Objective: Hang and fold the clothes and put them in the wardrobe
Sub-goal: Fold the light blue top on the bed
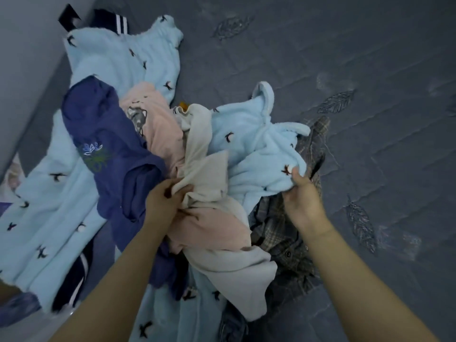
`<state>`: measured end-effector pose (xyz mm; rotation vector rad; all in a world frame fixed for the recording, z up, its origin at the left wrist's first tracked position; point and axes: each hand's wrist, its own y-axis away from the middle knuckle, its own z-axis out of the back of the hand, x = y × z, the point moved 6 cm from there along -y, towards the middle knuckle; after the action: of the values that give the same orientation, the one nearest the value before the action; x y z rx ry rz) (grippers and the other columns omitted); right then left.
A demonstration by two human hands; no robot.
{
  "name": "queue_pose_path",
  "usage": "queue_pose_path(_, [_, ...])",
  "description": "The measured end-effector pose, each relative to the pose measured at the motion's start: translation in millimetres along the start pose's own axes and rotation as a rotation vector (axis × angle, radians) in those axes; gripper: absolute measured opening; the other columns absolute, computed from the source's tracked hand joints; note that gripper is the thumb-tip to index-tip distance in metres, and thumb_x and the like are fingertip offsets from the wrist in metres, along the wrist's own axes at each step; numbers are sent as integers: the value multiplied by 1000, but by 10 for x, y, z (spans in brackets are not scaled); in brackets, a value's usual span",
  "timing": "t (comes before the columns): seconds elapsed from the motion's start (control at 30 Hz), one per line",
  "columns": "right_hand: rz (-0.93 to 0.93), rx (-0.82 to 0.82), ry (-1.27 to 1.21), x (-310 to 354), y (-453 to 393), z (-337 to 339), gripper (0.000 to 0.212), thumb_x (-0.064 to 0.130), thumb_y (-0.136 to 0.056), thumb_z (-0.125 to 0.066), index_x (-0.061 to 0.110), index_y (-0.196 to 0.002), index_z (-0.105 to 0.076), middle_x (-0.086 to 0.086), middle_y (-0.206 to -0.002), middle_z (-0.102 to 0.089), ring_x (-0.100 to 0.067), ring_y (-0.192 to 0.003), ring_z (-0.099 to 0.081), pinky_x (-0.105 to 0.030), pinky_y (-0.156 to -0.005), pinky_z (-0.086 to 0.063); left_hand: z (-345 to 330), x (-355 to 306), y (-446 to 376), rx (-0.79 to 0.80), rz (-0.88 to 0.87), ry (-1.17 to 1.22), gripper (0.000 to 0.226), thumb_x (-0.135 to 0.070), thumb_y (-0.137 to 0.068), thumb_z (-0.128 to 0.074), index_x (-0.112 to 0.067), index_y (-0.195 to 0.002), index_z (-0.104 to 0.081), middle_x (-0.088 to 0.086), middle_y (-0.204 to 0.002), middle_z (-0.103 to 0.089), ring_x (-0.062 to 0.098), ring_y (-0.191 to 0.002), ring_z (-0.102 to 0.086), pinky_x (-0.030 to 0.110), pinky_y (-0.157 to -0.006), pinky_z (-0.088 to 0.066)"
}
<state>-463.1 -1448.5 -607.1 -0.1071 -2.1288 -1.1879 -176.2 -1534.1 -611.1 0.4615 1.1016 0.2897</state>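
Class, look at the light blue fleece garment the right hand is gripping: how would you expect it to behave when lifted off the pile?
The light blue fleece garment probably goes floppy: it already bunches where the right hand pinches it. Its fluffy pile suggests it is light for its bulk and not slippery. It may drag the cream garment lying against it, which the left hand grips.

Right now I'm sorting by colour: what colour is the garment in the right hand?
Light blue fleece garment with small dark bird motifs; head view.
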Motion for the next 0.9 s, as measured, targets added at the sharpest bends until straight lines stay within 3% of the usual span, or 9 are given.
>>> queue_pose_path(0.17, [-44,-9,-442,109,446,346,40,24,-103,-41,6,-137,-52,-13,-134,-60,-28,-126,-55,-45,-111,-38,218,-128,187,-189,-1,11,28,-21,-93,-63,-11,-119,-58,5,-102,-64,30,-98,-63,21,-66,-53])
queue_pose_path(0.27, [-74,-8,-442,97,616,543,38,26,-104,-38,7,-132,-57,-14,-132,-61,-30,-126,-55,-50,-112,-34,-204,-408,574,60,-253,-232,66,-23,-78,-78,-19,-136,-46,11,-134,-50,34,-126,-48,47,-99,-47])
queue_pose_path(0.33, [-93,-23,-407,83,699,634,38,26,-104,-38,8,-121,-67,-13,-128,-64,-29,-120,-60,-50,-109,-38,-524,-310,932,285,-382,-667,95,-56,-63,-77,-36,-146,-34,4,-161,-7,30,-146,-14,53,-116,-20])
queue_pose_path(0.4, [-118,-34,-395,81,749,697,38,24,-104,-39,10,-116,-71,-13,-125,-66,-30,-117,-61,-51,-106,-40,-644,-99,1215,424,-458,-925,92,-66,-66,-67,-53,-146,-21,-9,-161,10,23,-146,-6,50,-111,-22])
queue_pose_path(0.43, [-126,-32,-382,81,764,723,37,24,-103,-39,10,-121,-68,-13,-126,-65,-31,-119,-60,-52,-106,-40,-619,-46,1271,399,-487,-944,78,-52,-76,-68,-48,-145,-30,-5,-161,-2,27,-142,-18,46,-105,-31])
queue_pose_path(0.53, [-140,-3,-354,59,790,768,39,25,-102,-39,11,-134,-56,-13,-129,-63,-31,-122,-57,-52,-106,-40,-478,-59,1175,341,-483,-708,38,1,-88,-59,-15,-122,-64,6,-129,-49,25,-111,-51,22,-86,-43])
queue_pose_path(0.7, [43,-37,-11,103,918,900,27,24,-104,-41,10,-120,-59,-9,-117,-67,-24,-109,-62,-39,-95,-50,42,-269,865,342,-294,-426,20,-1,-88,-65,-16,-102,-66,-13,-84,-59,-4,-72,-54,6,-65,-41])
queue_pose_path(0.8, [208,-32,488,15,1130,1020,17,21,-102,-47,15,-86,-50,-5,-89,-59,-6,-76,-59,-15,-66,-50,485,-371,707,140,-89,147,9,-8,-95,-59,-11,-89,-65,-2,-71,-64,6,-63,-57,17,-58,-48])
queue_pose_path(0.9, [143,13,575,-306,1313,1154,16,21,-101,-47,15,-88,-54,-4,-88,-62,2,-69,-62,-12,-62,-50,729,-406,550,-113,134,775,14,-15,-100,-53,-13,-92,-64,-6,-75,-67,5,-67,-57,15,-57,-48])
